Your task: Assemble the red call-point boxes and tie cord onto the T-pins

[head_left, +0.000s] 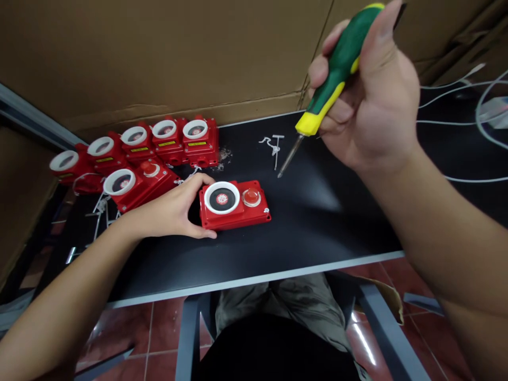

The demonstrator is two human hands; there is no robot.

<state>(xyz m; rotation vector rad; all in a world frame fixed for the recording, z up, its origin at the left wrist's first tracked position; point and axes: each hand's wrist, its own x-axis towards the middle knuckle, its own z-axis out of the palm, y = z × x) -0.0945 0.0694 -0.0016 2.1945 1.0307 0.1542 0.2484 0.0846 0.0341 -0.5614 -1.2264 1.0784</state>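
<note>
My left hand (pixel 186 209) grips the left end of a red alarm box (pixel 249 214), thumb at its near side and fingers at the far side. The box lies flat on the black table (pixel 309 227). On its top are a white-rimmed round sounder (pixel 221 198) and a red domed lamp (pixel 251 197). My right hand (pixel 373 100) is raised above the table to the right, closed around a green and yellow screwdriver (pixel 337 69). The screwdriver's metal shaft slants down to the left, its tip apart from the box.
Several similar red alarm boxes (pixel 202 148) stand in a row at the back left, and another (pixel 145 185) lies nearer my left arm. White ties (pixel 274 148) lie behind the held box. White cables (pixel 452 123) cross the right side. A cardboard wall (pixel 190 47) rises behind the table.
</note>
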